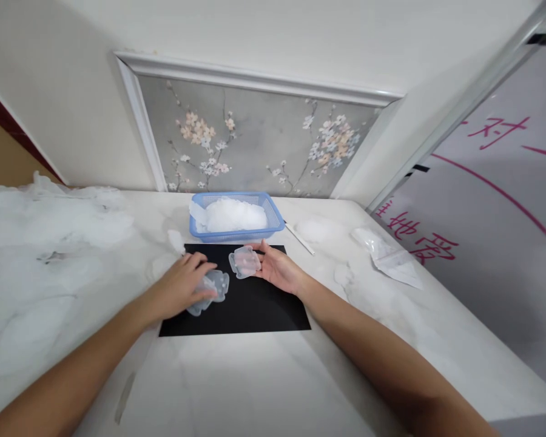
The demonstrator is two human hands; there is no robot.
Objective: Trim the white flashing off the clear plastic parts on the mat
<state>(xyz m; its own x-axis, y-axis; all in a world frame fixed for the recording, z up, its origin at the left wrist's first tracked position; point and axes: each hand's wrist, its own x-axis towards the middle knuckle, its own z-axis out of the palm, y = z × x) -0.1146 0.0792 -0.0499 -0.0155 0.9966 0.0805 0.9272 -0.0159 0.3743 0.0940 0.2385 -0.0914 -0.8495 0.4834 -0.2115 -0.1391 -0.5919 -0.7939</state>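
Black mat (264, 312) — right hand (278, 268) pinching one clear plastic piece (243, 262) toward its far edge; left hand (179, 285) thumb-over a second clear piece (219, 280) on its left side — grip unclear.

White marbled table (255, 388): a black mat (264, 309) is laid flat; just behind it a blue basket (236, 235) is placed; a slim white tool (299, 238) and a plastic bag (394, 261) are seen at right.
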